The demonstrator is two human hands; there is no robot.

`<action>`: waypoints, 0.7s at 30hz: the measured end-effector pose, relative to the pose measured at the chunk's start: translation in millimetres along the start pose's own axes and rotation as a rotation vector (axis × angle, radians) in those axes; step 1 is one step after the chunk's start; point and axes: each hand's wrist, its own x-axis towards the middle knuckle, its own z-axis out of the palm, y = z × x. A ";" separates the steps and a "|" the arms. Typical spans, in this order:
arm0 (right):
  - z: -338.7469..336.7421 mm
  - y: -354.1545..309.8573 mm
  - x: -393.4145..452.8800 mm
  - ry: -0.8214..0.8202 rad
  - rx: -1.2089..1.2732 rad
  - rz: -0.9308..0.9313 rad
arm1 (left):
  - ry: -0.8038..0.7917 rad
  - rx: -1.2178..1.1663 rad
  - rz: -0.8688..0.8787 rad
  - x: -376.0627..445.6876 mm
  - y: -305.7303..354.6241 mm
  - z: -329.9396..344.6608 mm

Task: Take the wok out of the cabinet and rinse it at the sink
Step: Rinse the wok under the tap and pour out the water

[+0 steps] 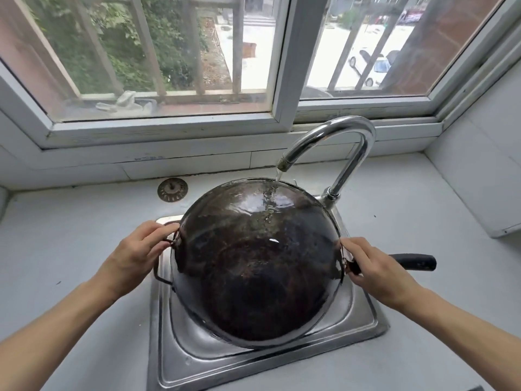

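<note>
A large dark wok (253,266) is held upside down over the steel sink (366,314), its blackened underside facing me. Water runs from the curved chrome tap (338,142) onto the far part of the wok's bottom. My left hand (135,255) grips the small wire loop handle on the wok's left rim. My right hand (375,272) is closed on the base of the long black handle (417,262), which sticks out to the right. The inside of the wok is hidden.
A round metal drain strainer (172,189) lies on the pale counter behind the sink to the left. A barred window (197,52) runs along the back wall. A white tiled wall (485,170) closes the right side.
</note>
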 end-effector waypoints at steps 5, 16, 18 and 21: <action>-7.4 -7.8 15.0 0.012 -0.001 -0.005 | 0.052 0.049 -0.004 -11.7 4.2 -10.3; -43.4 -38.7 33.9 0.079 -0.087 -0.113 | 0.140 0.066 -0.056 -42.7 21.4 -45.8; -46.7 -44.9 35.7 0.066 -0.071 -0.121 | 0.141 0.078 -0.068 -45.5 19.6 -52.5; -49.6 -50.1 39.8 0.027 -0.012 -0.109 | 0.118 0.075 -0.100 -46.7 17.1 -59.0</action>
